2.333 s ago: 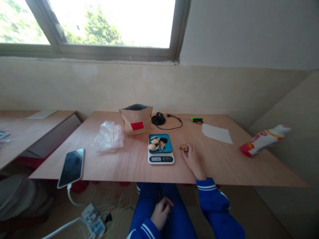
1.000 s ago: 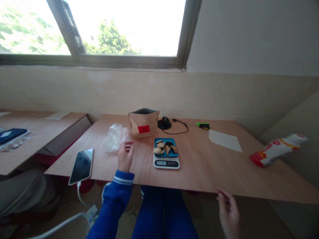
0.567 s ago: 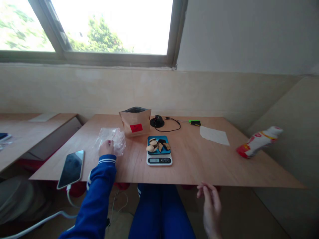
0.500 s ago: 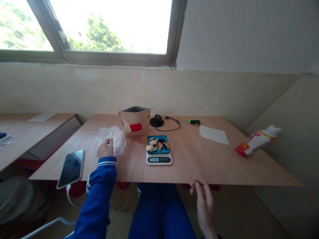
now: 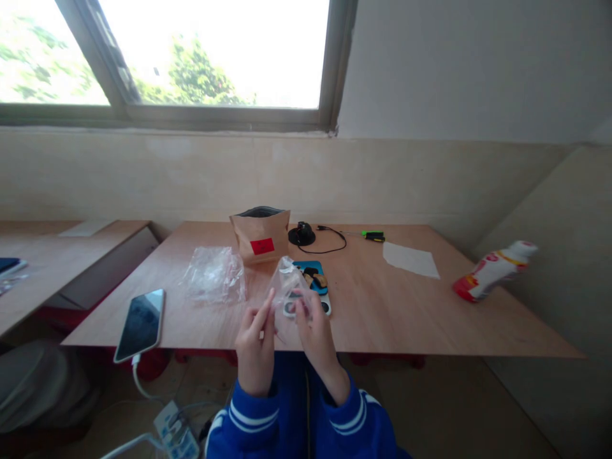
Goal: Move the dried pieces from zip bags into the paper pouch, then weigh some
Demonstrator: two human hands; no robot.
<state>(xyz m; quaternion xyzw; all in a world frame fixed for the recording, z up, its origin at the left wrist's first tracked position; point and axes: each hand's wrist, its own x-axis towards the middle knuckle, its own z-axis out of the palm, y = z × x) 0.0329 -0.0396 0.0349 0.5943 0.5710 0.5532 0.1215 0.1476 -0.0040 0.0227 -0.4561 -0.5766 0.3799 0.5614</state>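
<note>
Between my two hands is a small clear plastic bag [image 5: 288,275], held up in front of the scale. My left hand [image 5: 257,347] pinches its left side, and my right hand [image 5: 315,335] grips its right side. Behind the bag, the small white kitchen scale [image 5: 326,305] with a blue top is partly covered. Brown, shell-like pieces [image 5: 319,280] lie on the scale; the others are hidden by the bag. Left of my hands, more clear plastic bags [image 5: 215,275] lie in a flat pile on the table.
An open brown paper pouch [image 5: 261,237] with a red label stands behind the scale. Beside it are a black round-based device [image 5: 301,234] and cable. Screwdrivers [image 5: 373,236], white paper [image 5: 410,259] and a tilted bottle [image 5: 495,271] are to the right. A charging phone [image 5: 140,325] lies left.
My left hand has left the pile and moved right with a clear bag. My right hand has come up and left to grip it. The pile lies flatter.
</note>
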